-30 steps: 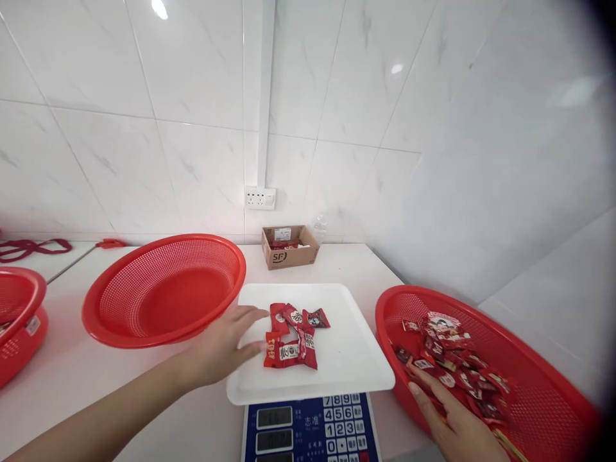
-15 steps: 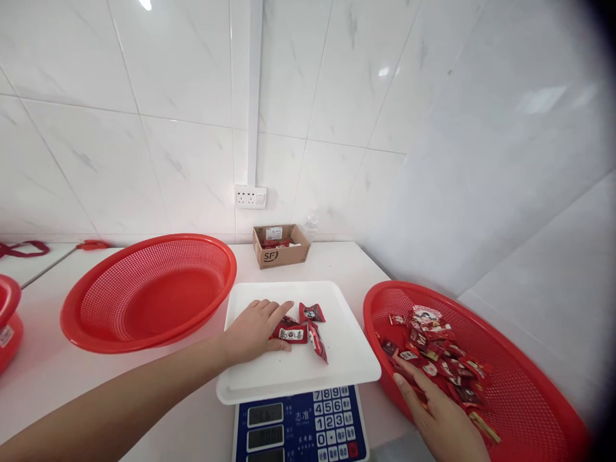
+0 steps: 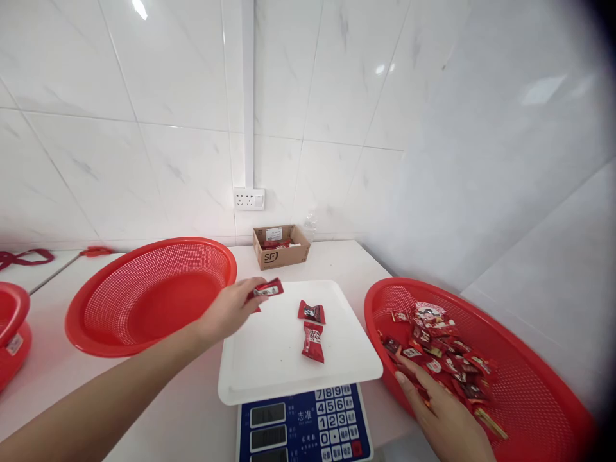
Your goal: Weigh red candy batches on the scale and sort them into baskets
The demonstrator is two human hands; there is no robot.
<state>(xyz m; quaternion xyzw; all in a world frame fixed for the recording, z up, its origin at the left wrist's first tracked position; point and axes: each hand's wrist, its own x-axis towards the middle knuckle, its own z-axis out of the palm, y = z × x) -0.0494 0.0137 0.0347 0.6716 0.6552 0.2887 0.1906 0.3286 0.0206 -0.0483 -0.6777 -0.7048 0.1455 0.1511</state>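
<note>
- Weighing tray (image 3: 260, 378) on the scale (image 3: 305, 427)
- Two wrapped candies (image 3: 312, 343) on the tray, one behind the other
- Left colander basket (image 3: 113, 314) left of the tray; another basket (image 3: 14, 314) farther left
- Right colander basket (image 3: 534, 398) right of the tray, candy pile (image 3: 450, 366) inside
- Cardboard box (image 3: 283, 257) behind the tray

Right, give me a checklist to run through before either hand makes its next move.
1. Left hand free: not ok, it pinches at least one red-wrapped candy.
2. White scale tray bare: not ok, two loose candies lie on it.
3. Right hand free: cannot tell, its fingertips are among candies in the right-hand red basket.
4. Scale display legible: not ok, no figures can be made out.
5. SF cardboard box upright: ok, it stands behind the tray.
</note>
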